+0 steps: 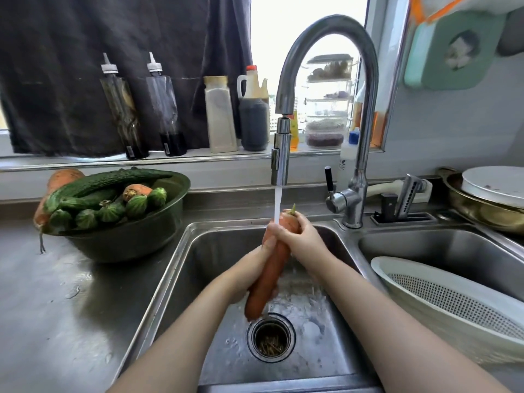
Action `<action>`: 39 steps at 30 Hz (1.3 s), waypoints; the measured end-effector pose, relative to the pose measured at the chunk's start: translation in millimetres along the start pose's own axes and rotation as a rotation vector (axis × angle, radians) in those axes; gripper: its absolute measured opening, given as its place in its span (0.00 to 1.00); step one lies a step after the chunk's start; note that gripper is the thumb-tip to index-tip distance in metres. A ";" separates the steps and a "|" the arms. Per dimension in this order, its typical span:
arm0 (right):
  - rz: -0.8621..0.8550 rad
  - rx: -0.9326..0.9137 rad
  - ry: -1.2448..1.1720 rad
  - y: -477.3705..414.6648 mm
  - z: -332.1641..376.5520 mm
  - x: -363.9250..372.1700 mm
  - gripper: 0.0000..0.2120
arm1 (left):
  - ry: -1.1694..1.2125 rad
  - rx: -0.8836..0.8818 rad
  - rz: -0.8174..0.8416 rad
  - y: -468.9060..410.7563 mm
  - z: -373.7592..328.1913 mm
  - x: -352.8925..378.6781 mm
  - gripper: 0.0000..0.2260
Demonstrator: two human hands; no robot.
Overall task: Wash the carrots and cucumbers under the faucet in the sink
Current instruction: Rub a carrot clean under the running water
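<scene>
Carrot (269, 276), upper part hidden by right hand (297, 236)

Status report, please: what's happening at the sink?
Left hand, right hand both grip carrot under running faucet. Cucumbers, other carrots wait in bowl. Nothing in the way.
</scene>
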State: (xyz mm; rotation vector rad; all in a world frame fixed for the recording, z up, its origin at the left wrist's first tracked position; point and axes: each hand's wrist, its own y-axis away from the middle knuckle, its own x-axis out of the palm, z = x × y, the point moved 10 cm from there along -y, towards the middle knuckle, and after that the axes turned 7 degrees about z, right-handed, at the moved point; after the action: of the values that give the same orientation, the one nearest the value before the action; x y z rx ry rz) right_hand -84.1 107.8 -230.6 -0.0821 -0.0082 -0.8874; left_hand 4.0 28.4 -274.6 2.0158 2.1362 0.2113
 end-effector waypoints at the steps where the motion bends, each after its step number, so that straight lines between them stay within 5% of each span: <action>1: 0.002 -0.016 0.018 -1.8 0.2 1.6 0.29 | 0.040 -0.008 -0.019 0.7 -0.1 0.9 0.39; 9: 0.088 0.059 -0.079 -4.2 -8.7 18.9 0.12 | 0.062 -0.104 -0.119 3.7 7.0 -30.3 0.37; 13: 0.159 0.063 -0.027 -2.5 -13.9 24.1 0.14 | 0.082 -0.106 -0.146 1.7 8.3 -35.6 0.40; 16: 0.249 0.021 -0.058 1.3 -15.2 33.4 0.32 | 0.150 -0.133 -0.079 1.2 11.7 -26.2 0.44; 25: -0.121 0.171 -0.304 -3.8 -34.5 7.2 0.22 | 0.150 -0.099 0.203 1.7 2.7 -9.3 0.33; 33: 0.251 0.054 -0.176 -0.2 -26.5 39.3 0.24 | 0.015 -0.114 -0.160 7.5 3.5 -45.5 0.39; 39: -0.039 0.083 -0.129 -1.8 -28.3 19.7 0.21 | -0.109 -0.026 -0.036 4.2 -6.4 -48.4 0.26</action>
State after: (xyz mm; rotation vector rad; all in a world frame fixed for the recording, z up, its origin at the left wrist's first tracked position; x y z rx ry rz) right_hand -73.8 89.3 -257.8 -0.0622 -0.1673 -0.9187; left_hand 9.1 -19.4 -265.3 1.9263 2.0907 0.1205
